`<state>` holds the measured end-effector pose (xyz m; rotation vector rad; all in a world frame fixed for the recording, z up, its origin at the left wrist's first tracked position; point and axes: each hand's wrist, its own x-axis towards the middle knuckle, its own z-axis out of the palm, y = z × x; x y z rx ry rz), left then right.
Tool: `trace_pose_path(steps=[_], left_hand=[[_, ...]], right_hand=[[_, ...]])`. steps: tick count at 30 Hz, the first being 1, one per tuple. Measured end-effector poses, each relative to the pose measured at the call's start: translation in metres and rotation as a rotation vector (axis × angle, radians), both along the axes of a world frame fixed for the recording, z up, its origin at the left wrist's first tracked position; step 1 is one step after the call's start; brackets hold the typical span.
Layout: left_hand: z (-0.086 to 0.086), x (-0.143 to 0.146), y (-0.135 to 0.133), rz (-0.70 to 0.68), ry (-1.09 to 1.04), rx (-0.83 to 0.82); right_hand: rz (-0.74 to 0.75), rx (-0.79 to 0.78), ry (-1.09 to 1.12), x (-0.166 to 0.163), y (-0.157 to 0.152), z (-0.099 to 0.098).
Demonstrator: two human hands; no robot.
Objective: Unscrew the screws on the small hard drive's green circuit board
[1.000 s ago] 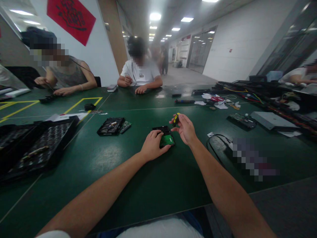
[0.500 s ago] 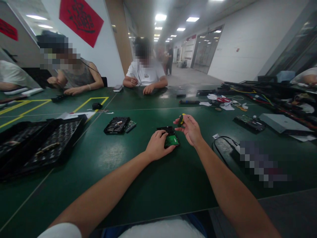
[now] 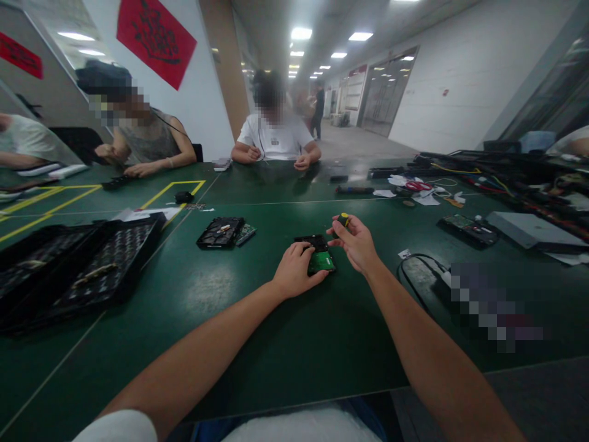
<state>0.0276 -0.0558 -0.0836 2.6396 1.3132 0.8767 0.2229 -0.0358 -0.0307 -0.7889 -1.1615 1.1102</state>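
On the green tabletop, right in front of me, lies a hard drive (image 3: 323, 262) with a black casing and a green circuit board facing up. My left hand (image 3: 294, 270) grips its left and near sides, fingers over the top edge and thumb along the near edge. Above the drive's right side, my right hand (image 3: 353, 240) is closed around a small screwdriver (image 3: 343, 221) with a yellow and black handle. The screwdriver's tip cannot be made out. To the left sit an opened black drive case (image 3: 221, 233) and a loose circuit board (image 3: 245, 234).
Black cases (image 3: 124, 258) lie open at the left. To the right are another drive (image 3: 467, 230), a grey box (image 3: 534, 230) and a black cable (image 3: 407, 276). Bundled wires (image 3: 478, 178) fill the far right. Co-workers sit across the table, one in a white shirt (image 3: 276, 138).
The screwdriver has tilted in my right hand, its yellow end now showing at the top. My left hand keeps its hold on the drive. The opposite co-worker's hand has shifted to the right.
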Motion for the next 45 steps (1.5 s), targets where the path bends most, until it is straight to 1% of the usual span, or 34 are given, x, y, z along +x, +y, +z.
trace_pose_path(steps=[5, 9, 12, 16, 18, 22, 27, 29, 35, 38, 42, 45], left_hand=[[-0.001, 0.000, 0.000, -0.003, -0.012, 0.001], [-0.001, 0.000, 0.000, -0.003, -0.009, 0.001], [-0.001, 0.000, 0.000, 0.003, -0.004, -0.011], [0.000, 0.000, 0.000, 0.011, 0.000, -0.019], [-0.001, 0.000, 0.000, 0.012, -0.001, -0.017], [-0.002, 0.000, 0.001, 0.007, 0.004, -0.012], [-0.003, 0.000, 0.001, 0.007, 0.011, -0.003], [-0.003, 0.000, 0.001, 0.007, 0.008, -0.004], [-0.002, 0.001, 0.001, 0.009, 0.003, -0.007], [-0.001, 0.001, 0.001, 0.003, -0.001, -0.008], [-0.001, 0.001, 0.001, 0.003, -0.008, -0.011], [-0.001, 0.000, 0.000, 0.005, -0.012, -0.014]], right_hand=[[-0.042, 0.038, -0.035, 0.002, 0.003, -0.002], [-0.077, 0.092, -0.168, 0.004, 0.007, -0.005], [-0.152, 0.170, -0.295, 0.006, 0.008, -0.010], [-0.348, 0.277, -0.453, 0.008, 0.007, -0.014], [-0.419, 0.320, -0.501, 0.009, 0.006, -0.014], [-0.464, 0.393, -0.626, 0.009, 0.003, -0.012], [-0.582, 0.542, -0.778, 0.008, 0.002, -0.009], [-0.596, 0.575, -0.812, 0.008, 0.001, -0.010], [-0.565, 0.579, -0.833, 0.005, 0.000, -0.010], [-0.587, 0.593, -0.848, 0.005, -0.003, -0.007], [-0.631, 0.572, -0.858, 0.005, -0.003, -0.005], [-0.604, 0.554, -0.823, 0.004, -0.002, -0.007]])
